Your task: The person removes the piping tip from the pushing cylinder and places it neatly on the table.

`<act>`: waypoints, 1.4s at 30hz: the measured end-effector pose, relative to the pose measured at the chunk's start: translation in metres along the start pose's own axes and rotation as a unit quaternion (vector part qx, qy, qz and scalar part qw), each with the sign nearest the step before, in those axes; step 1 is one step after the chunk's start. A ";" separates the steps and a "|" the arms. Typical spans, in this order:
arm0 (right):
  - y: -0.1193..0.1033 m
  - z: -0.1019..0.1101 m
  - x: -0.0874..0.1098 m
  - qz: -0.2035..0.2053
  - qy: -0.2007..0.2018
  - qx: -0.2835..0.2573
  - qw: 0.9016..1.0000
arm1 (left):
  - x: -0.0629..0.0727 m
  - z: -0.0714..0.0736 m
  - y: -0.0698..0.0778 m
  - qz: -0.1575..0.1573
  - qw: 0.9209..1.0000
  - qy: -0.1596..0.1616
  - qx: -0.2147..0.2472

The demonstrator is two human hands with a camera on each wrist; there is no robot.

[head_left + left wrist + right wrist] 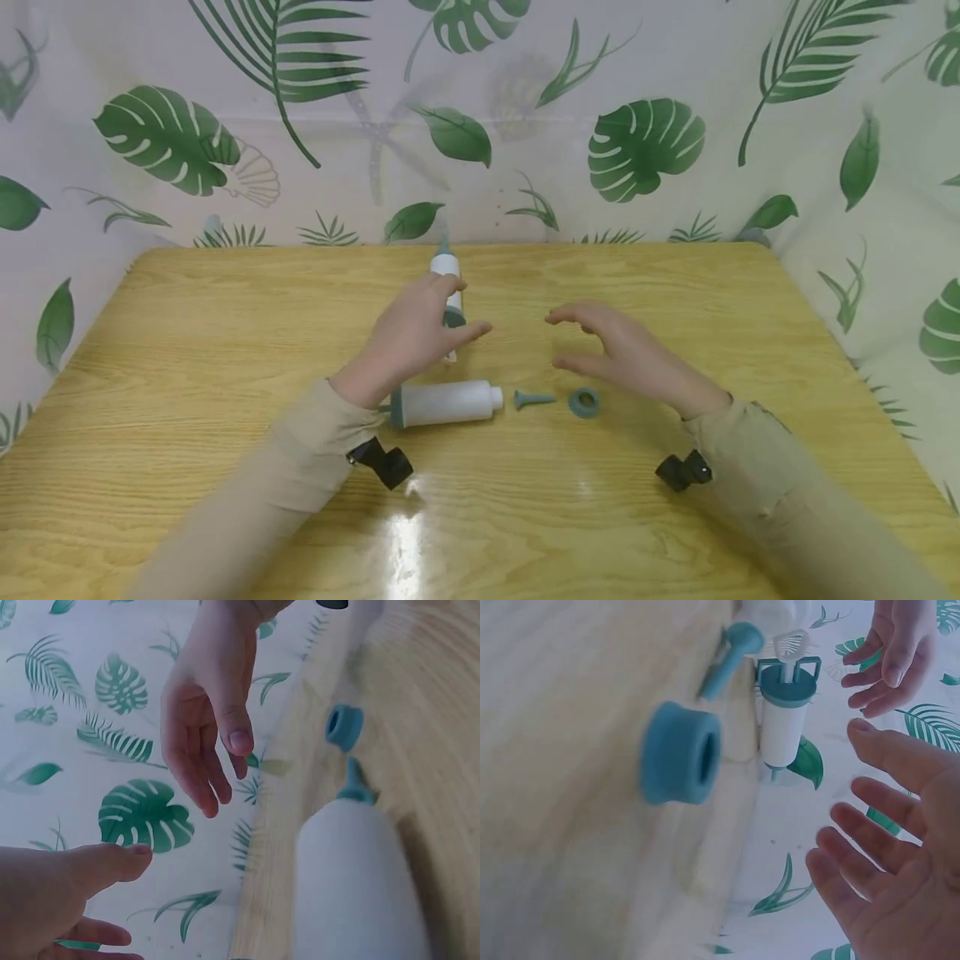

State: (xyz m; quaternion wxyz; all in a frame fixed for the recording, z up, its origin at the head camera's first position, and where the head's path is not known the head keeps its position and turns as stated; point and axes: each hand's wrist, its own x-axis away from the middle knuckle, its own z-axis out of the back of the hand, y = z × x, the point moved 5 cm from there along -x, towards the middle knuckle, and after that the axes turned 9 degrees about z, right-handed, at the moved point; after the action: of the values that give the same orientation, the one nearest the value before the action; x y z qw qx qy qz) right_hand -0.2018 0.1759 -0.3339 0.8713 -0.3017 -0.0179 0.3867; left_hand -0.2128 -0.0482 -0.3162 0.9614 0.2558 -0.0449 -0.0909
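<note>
While both hands hover over the wooden desk [225, 333], a beige sleeve [247, 492] leads to the left hand [408, 337], with a black camera [384, 463] at its cuff. The left hand's thumb and fingers stand apart, directed toward the other hand. Just on the wearer's side of it, a white barrel [447, 403] lies crosswise, its teal end by the left wrist and its narrow white neck facing right. Beyond the left hand, partly covered by its fingers, a white-and-teal syringe [445, 265] lies with its nozzle pointing away from the wearer. Between the two hands, nearer the wearer, a teal nozzle piece [534, 399] lies just beside the barrel's neck. Next, just on the wearer's side of the right hand [630, 354], a teal ring [584, 402] rests near that piece. The right hand's thumb and fingers also stand apart, facing the left hand.
</note>
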 end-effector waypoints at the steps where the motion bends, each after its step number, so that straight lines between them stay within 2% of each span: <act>1: 0.000 0.001 -0.004 0.002 0.006 -0.001 1.000 | -0.004 0.003 -0.002 0.007 1.000 -0.006 0.011; 5: 0.001 0.004 -0.021 -0.006 0.026 -0.021 0.999 | -0.021 0.006 -0.010 0.036 0.998 -0.024 0.049; 12: 0.001 0.004 -0.048 -0.028 0.049 -0.025 0.998 | -0.046 -0.003 -0.029 0.100 0.991 -0.048 0.079; 17: 0.002 0.001 -0.066 -0.033 0.053 -0.023 0.998 | -0.058 -0.010 -0.040 0.109 0.988 -0.055 0.095; 23: 0.007 -0.004 -0.083 -0.042 0.043 -0.027 0.998 | -0.063 -0.017 -0.044 0.128 0.984 -0.068 0.107; 28: 0.012 -0.009 -0.091 -0.042 0.044 -0.042 0.997 | -0.064 -0.021 -0.044 0.153 0.981 -0.081 0.087; 34: 0.014 -0.012 -0.091 -0.043 0.049 -0.051 0.997 | -0.067 -0.023 -0.042 0.143 0.984 -0.080 0.073; 42: 0.014 -0.012 -0.085 -0.046 0.053 -0.077 0.995 | -0.066 -0.023 -0.044 0.146 0.980 -0.080 0.105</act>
State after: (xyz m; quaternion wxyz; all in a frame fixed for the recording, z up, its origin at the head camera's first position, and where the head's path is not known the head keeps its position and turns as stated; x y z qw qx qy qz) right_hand -0.2678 0.1191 -0.3339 0.8620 -0.3872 -0.0150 0.3270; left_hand -0.2813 -0.0617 -0.3608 0.9253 0.3382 -0.1678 0.0359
